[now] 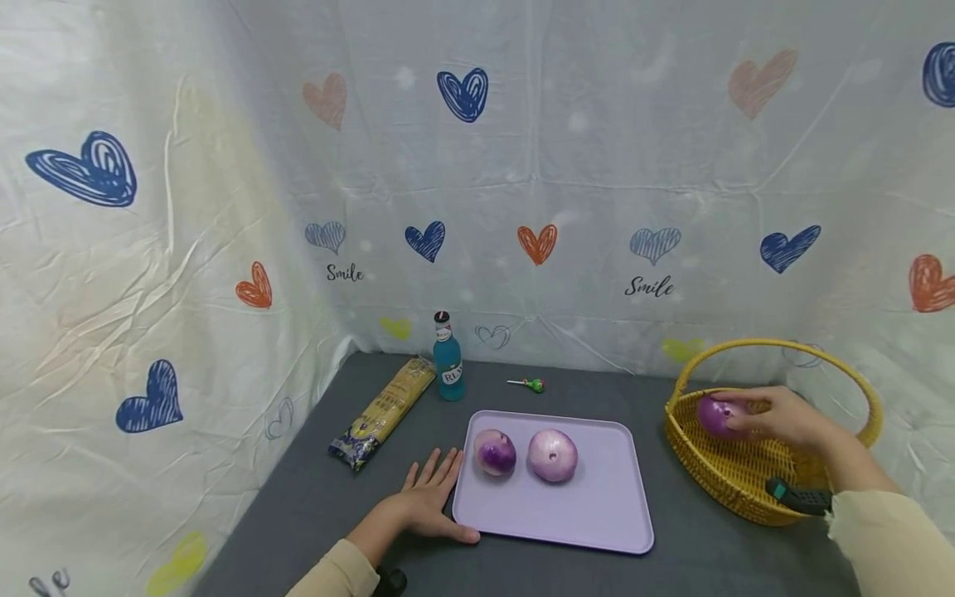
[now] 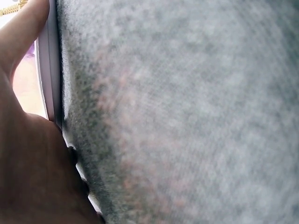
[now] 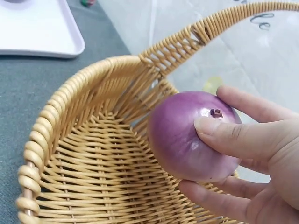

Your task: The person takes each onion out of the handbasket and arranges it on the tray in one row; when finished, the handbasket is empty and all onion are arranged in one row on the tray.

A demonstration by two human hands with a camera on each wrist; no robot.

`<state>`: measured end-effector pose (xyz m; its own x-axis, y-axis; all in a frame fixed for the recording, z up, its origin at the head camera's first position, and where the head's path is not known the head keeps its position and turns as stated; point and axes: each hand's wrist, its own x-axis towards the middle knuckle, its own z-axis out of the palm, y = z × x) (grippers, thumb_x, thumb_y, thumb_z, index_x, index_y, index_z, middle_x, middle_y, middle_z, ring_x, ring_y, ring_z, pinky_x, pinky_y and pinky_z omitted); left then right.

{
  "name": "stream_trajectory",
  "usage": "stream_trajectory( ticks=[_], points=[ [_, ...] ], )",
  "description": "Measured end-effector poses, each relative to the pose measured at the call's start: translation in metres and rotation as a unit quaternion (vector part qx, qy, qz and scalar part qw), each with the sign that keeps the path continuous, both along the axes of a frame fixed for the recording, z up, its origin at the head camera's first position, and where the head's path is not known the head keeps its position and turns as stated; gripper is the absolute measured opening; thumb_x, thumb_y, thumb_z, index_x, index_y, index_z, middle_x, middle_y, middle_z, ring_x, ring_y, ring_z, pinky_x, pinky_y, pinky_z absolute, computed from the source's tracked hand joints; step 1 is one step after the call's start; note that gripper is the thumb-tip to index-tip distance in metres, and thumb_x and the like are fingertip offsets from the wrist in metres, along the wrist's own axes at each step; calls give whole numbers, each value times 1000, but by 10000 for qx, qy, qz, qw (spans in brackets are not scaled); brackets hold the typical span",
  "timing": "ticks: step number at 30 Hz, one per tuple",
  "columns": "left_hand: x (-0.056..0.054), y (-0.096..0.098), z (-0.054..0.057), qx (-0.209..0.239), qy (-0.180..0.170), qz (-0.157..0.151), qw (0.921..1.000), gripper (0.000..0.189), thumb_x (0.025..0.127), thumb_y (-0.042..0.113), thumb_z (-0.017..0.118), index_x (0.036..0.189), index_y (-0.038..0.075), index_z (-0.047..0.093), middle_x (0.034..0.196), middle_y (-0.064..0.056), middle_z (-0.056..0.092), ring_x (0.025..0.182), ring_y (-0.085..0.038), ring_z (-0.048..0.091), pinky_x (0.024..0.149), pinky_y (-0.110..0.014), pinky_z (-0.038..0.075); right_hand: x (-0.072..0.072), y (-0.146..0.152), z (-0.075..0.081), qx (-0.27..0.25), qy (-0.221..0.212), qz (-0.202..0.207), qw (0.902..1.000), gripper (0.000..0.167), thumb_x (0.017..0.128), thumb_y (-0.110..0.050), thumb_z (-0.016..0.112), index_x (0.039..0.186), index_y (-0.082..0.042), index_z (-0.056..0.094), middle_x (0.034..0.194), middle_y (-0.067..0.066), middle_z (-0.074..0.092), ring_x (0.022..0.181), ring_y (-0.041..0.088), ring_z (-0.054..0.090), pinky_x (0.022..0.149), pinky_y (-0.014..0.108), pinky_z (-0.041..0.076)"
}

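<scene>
My right hand [image 1: 783, 417] holds a round purple onion [image 3: 187, 140] inside the wicker basket [image 1: 694, 464], pinching it between thumb and fingers. A small brown stub shows on the onion's skin in the right wrist view. With fingers spread, my left hand [image 1: 429, 502] rests at the left edge of the lilac tray [image 1: 559, 518], its thumb by the near left corner. On that tray lie two onions: a purple and white onion [image 1: 495, 453] at left and a paler onion [image 1: 553, 455] beside it. The left wrist view shows mostly blurred grey tabletop.
Behind the tray stand a blue bottle [image 1: 448, 365] and, lying flat, a small green lollipop [image 1: 533, 385]. A long yellow packet [image 1: 384, 413] lies left of the bottle. The basket's tall handle [image 1: 776, 342] arches over it. Patterned white sheeting [image 1: 582, 149] encloses the grey table.
</scene>
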<state>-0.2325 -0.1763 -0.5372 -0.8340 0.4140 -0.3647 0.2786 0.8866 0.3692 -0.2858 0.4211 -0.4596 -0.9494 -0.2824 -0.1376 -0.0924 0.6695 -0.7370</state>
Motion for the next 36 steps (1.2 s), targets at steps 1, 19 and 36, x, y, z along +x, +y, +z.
stream_trajectory(
  ticks=[1, 19, 36],
  points=[
    [0, 0, 0, -3, 2, -4, 10000, 132, 69, 85, 66, 164, 17, 6, 172, -6, 2, 157, -35, -7, 121, -66, -3, 1, -1, 1, -16, 6, 2, 10000, 56, 97, -28, 70, 144, -1, 54, 137, 36, 52, 108, 27, 64, 77, 34, 60],
    [-1, 0, -5, 26, 54, -42, 10000, 132, 69, 85, 66, 164, 16, 6, 172, -6, 2, 157, -35, -7, 120, -66, -2, 17, -12, 17, -313, 152, 177, 9992, 55, 97, -21, 69, 143, 4, 52, 131, 37, 57, 105, 29, 67, 78, 40, 62],
    [-1, 0, -2, -12, 9, -40, 10000, 133, 68, 86, 66, 164, 17, 5, 172, -7, 2, 157, -35, -7, 121, -66, -2, 26, -28, 31, 200, 449, 181, 9986, 55, 96, -28, 71, 144, -4, 55, 132, 29, 62, 105, 25, 66, 75, 28, 59]
  ],
)
